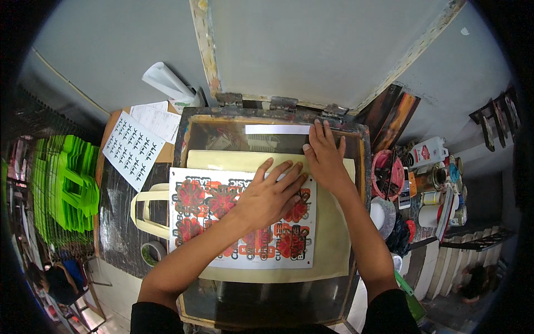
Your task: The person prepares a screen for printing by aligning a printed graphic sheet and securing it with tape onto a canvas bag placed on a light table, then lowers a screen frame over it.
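Observation:
A white sheet printed with red flowers and dark lettering [192, 222] lies on a cream cloth bag [334, 245], whose handle loops [146, 227] stick out to the left. My left hand [272, 192] presses flat on the upper part of the sheet, fingers spread. Farther up and to the right, my right hand [324, 153] rests with fingers stretched out, its tips at the right end of a narrow white strip [277, 129]. That strip lies along the far side of a dark glass-topped table [245, 303]. My left hand and forearm hide part of the print.
Left of the table are a tape roll [149, 254], a sheet with repeated script [132, 149] and a stack of green bags [67, 183]. On the right stand a pink basin [387, 173], a phone [404, 189], a white jug [428, 151] and several cans. A hinged panel [322, 50] rises behind.

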Available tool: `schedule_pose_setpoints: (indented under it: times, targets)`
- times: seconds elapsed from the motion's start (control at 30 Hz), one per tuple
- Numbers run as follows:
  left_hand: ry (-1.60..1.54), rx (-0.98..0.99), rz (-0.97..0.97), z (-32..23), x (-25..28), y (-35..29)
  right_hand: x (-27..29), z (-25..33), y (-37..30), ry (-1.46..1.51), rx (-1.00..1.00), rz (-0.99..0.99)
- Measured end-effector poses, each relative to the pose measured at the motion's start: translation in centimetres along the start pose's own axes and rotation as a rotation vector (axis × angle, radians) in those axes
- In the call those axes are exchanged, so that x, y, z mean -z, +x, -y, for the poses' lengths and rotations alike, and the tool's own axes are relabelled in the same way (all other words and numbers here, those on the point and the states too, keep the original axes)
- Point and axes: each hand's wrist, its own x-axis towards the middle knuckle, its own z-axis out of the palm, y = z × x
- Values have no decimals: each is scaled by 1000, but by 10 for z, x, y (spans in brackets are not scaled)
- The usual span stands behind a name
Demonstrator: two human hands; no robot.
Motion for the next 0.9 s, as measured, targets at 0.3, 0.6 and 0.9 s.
schedule_pose_setpoints:
  times: [0.3, 0.6, 0.9]
  targets:
    - [-15, -3, -4, -2, 0, -1, 0, 12, 1, -268, 66, -61]
    - [-30, -1, -8, 2, -3, -4, 32, -1, 17, 122, -9, -61]
    - [-53, 4, 2, 4, -7, -4, 6, 52, 85, 157, 671, -75]
